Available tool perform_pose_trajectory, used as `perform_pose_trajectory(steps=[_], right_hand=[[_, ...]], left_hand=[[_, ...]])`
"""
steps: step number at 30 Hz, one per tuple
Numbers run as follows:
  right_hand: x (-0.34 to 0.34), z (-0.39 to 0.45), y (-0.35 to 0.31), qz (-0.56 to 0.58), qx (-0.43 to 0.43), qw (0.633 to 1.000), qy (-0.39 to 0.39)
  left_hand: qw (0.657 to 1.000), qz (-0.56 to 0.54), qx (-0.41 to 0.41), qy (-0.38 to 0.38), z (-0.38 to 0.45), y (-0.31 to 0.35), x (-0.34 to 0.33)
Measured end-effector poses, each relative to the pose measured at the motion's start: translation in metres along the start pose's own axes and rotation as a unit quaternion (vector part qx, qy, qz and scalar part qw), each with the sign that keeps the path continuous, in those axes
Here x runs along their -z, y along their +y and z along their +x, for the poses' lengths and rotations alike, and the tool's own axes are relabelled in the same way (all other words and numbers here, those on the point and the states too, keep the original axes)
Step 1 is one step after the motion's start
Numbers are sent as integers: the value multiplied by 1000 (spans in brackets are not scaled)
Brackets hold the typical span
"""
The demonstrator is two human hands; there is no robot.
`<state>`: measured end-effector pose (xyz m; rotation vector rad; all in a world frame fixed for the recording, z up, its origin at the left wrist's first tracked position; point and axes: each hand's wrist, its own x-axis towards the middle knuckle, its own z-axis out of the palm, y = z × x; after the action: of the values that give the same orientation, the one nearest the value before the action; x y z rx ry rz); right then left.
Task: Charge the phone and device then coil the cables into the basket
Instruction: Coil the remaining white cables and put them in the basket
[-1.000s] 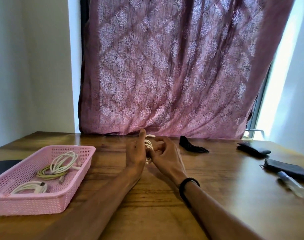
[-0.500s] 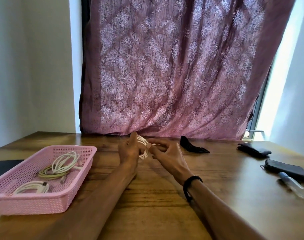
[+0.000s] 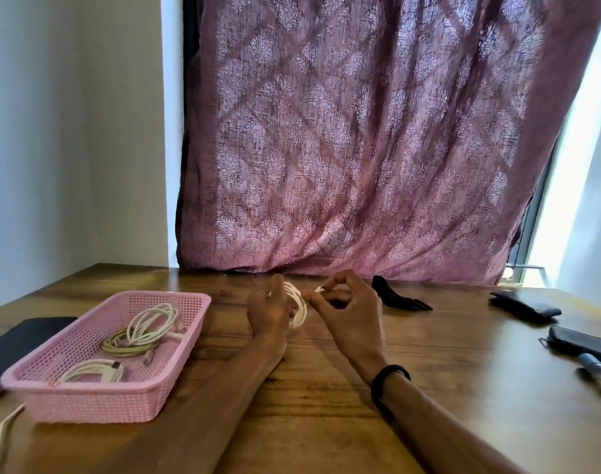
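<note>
Holding a coil of white cable [image 3: 300,307] just above the wooden desk [image 3: 326,388] near the middle of the frame, the left hand [image 3: 270,313] has the loops wrapped round its upright fingers, with the palm turned toward the right hand [image 3: 348,313]. The right hand pinches the cable's white end [image 3: 318,288] between thumb and forefinger, raised slightly above the coil; its other fingers are curled loosely. A black band [image 3: 389,383] circles the right wrist.

At lower left sits a pink perforated basket [image 3: 176,357] on the desk, holding 2 bundles already coiled: a larger white and yellowish bundle [image 3: 145,331] toward its far side and a smaller white bundle [image 3: 90,371] toward its near side. A dark phone [image 3: 15,343] lies flat just beside the basket at the left edge of the frame, and another white cable [image 3: 1,436] trails off the lower left corner.

Right of the hands, a crumpled black object [image 3: 396,297] lies near the curtain. Further right are 2 dark pouches [image 3: 524,304] [image 3: 579,343], and a pen-like item [image 3: 598,369] at the right edge. A mauve patterned curtain [image 3: 360,148] fills the upper centre, hanging down to the desk's far edge.
</note>
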<state>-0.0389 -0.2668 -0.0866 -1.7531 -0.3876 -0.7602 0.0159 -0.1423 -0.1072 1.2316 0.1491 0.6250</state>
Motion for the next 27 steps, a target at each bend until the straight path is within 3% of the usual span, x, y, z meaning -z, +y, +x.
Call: perform_pose_trajectory(steps=[5,9,13,15,20,24,27], right_hand=[[-2,1,0,30,-35,999,-6],[1,-1,-4,6,-60,997,-56],[13,-14,-12,-11,-67,997,-45],[23,-23,-12,-30,-69,997,-32],[61,-37,-26,-154,-46,983,-84],[79,-45,-53,-167,-28,979,-115],[88,-53,-67,-151,-65,982,-94]], left_hand=[[994,-18,-7,-104,-3,-3,-4],[992,-19,-50,-113,-6,6,3],[987,56,-87,-124,-15,8,4],[974,85,-120,-170,-24,8,2],[933,160,-160,-281,-58,27,1],[895,252,-217,-298,-82,62,-6],[880,276,-253,-291,-98,74,-9]])
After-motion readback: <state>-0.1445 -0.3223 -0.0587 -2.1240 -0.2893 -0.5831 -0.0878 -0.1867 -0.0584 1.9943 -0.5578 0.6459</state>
